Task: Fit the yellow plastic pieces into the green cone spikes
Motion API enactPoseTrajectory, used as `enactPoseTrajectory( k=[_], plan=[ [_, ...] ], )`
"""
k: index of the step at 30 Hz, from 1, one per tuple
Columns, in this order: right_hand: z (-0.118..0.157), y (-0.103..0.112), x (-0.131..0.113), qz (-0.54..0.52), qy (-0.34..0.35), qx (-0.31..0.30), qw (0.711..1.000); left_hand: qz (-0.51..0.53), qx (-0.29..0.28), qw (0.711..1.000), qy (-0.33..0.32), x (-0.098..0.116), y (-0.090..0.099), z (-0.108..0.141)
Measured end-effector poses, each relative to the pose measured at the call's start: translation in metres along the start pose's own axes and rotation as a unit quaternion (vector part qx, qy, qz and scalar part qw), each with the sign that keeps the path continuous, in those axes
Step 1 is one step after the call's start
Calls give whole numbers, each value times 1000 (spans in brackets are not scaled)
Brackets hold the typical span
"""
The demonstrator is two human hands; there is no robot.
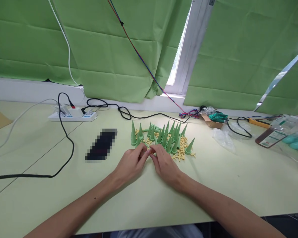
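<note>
My left hand point(132, 162) and my right hand point(166, 164) meet at the near edge of a cluster of parts, fingertips pinched together. Whatever lies between them is too small and covered to name. Just beyond my fingers stand several green pointed cones point(165, 138) with round bases, most of them upright. Small yellow branched pieces point(180, 154) are scattered among the cones and to their right. One green cone point(189, 146) stands at the right end of the group. Behind the left part lies a green tubular piece point(156, 127).
A blurred dark rectangle point(101, 145) lies left of the cones. A white power strip point(73, 115) with a black cable point(73, 145) is at the back left. To the right are a small cardboard box point(212, 123), clear plastic bags point(223, 139) and a brown bottle point(269, 137).
</note>
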State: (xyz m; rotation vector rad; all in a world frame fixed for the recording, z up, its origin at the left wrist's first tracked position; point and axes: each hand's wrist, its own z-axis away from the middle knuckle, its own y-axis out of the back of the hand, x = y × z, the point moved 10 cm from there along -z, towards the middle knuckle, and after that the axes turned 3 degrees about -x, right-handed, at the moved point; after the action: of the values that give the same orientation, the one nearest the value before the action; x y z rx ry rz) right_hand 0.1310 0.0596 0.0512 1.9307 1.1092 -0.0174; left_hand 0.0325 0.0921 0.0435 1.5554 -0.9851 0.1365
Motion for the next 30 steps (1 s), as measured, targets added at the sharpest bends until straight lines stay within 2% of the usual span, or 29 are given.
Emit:
enactPoseTrajectory(
  k=[6, 11, 22, 25, 30],
  plan=[
    [-1, -2, 0, 6, 19, -29, 999, -24, -15, 999, -24, 0, -7, -2],
    [-2, 1, 2, -31, 13, -36, 999, -21, -11, 999, -29, 0, -8, -1],
    [1, 4, 10, -53, 11, -14, 998, -41, 3, 999, -34, 2, -3, -1],
    [0, 6, 12, -53, -5, -6, 999, -47, 41, 998, -25, 2, 7, -1],
    [0, 13, 20, -51, -42, 25, 997, -1, 165, 986, 21, -4, 38, 4]
  ],
)
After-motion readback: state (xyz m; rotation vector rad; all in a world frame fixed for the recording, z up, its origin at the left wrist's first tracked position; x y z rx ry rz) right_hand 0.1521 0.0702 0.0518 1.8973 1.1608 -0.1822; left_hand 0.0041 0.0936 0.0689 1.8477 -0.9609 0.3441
